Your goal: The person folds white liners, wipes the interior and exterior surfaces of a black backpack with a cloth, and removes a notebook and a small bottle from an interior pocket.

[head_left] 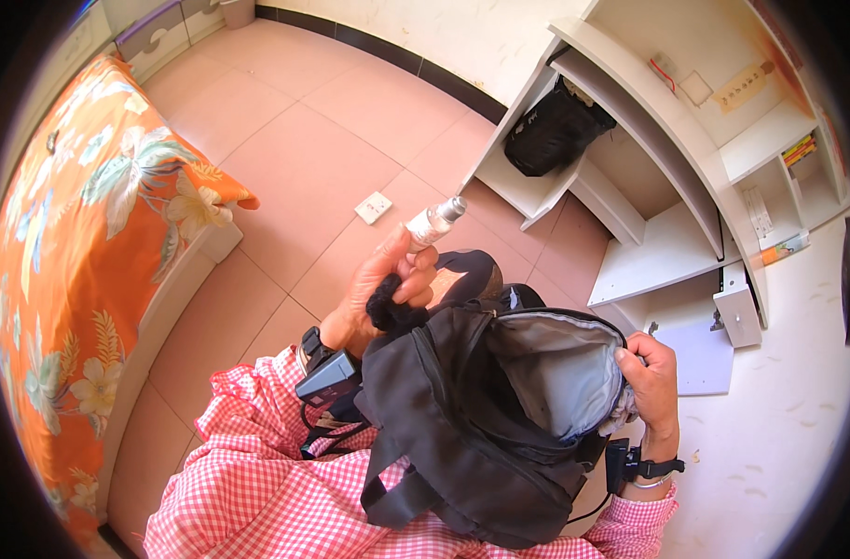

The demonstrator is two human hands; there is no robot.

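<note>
A black backpack (434,401) rests on my lap, unzipped, with its grey lining (555,368) showing. My right hand (652,374) pinches the right edge of its opening, thumb toward the inside. Raised above the backpack's left side, my left hand (388,279) is closed around a small whitish bottle (429,228) with a silver cap, tilted up and to the right. A fuzzy black thing (384,304), perhaps a hair tie, is also at the fingers of that hand. What lies deep in the backpack is hidden.
On the left stands a bed with an orange floral cover (117,261). A small white square item (374,208) lies on the pink tiled floor (285,158). To the right is a white shelved desk (667,242) holding a black bag (551,130), with a pulled-out drawer (737,306).
</note>
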